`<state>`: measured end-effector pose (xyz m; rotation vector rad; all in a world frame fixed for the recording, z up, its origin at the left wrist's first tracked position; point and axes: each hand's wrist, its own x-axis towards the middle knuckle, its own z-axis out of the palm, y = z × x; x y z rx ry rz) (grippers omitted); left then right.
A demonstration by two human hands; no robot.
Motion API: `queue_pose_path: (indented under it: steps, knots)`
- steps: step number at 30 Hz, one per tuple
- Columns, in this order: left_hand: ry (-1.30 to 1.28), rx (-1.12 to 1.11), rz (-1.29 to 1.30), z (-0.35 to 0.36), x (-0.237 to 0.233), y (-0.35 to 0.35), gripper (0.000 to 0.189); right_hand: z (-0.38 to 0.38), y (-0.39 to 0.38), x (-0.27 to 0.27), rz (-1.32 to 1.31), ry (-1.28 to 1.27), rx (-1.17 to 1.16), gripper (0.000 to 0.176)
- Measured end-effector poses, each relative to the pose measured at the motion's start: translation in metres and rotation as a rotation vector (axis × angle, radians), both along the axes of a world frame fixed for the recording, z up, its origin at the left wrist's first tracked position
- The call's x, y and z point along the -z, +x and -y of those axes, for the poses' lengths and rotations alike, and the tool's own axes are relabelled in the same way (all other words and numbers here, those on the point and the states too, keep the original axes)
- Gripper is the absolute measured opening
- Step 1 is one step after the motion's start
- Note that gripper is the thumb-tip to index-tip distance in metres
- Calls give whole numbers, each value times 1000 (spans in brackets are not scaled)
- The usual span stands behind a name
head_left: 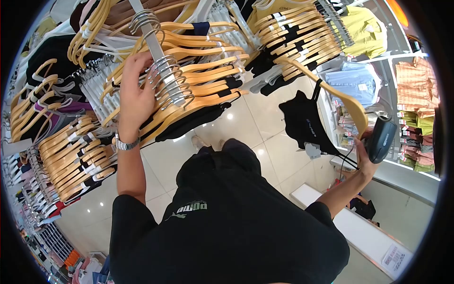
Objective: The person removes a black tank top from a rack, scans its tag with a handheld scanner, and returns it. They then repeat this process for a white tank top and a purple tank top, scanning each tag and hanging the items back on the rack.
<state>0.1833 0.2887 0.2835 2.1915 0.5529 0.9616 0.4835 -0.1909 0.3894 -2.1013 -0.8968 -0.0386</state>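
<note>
My left hand (138, 92), with a watch (127, 143) on its wrist, is up at a metal display rail (163, 71). Its fingers curl in among the metal hooks (176, 90) of several wooden hangers (208, 67). Out to the right, my right hand (366, 160) is closed around the end of a wooden hanger (347, 102). A black strappy top (302, 120) with a pale tag (312, 150) dangles from that hanger by its straps. A dark handheld barcode scanner (382, 139) sits against the same hand, seemingly gripped along with the hanger; its handle is hidden.
More wooden hangers with clothes crowd the left (78, 151) and the upper right (300, 38). On the right wall hang a yellow top (364, 33), a blue shirt (353, 83) and an orange checked garment (416, 83). A white ledge (352, 232) runs at lower right.
</note>
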Motion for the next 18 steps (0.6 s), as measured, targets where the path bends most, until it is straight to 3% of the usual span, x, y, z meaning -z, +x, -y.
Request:
queue_pose_path:
  steps: [3, 6, 9, 10, 13, 16, 18]
  knots:
    - [-70, 24, 21, -1, 5, -1, 26, -10, 7, -5, -7, 36, 1, 41]
    - [62, -92, -32, 4, 0, 0, 24, -18, 20, -6, 7, 14, 5, 40]
    - [-55, 6, -97, 10, 4, -7, 24, -28, 36, -7, -32, 0, 9, 42]
    - [-291, 36, -91, 13, 7, -6, 30, -30, 43, -8, -54, -7, 6, 43]
    - [-457, 132, -86, 20, -2, -1, 35, -49, 64, -5, 28, 106, -97, 44]
    - [-572, 172, -247, 14, -11, -4, 40, -58, 86, -6, -50, 55, -165, 49]
    - [-519, 206, -280, 9, -12, -6, 45, -75, 94, -10, -79, 84, -261, 47]
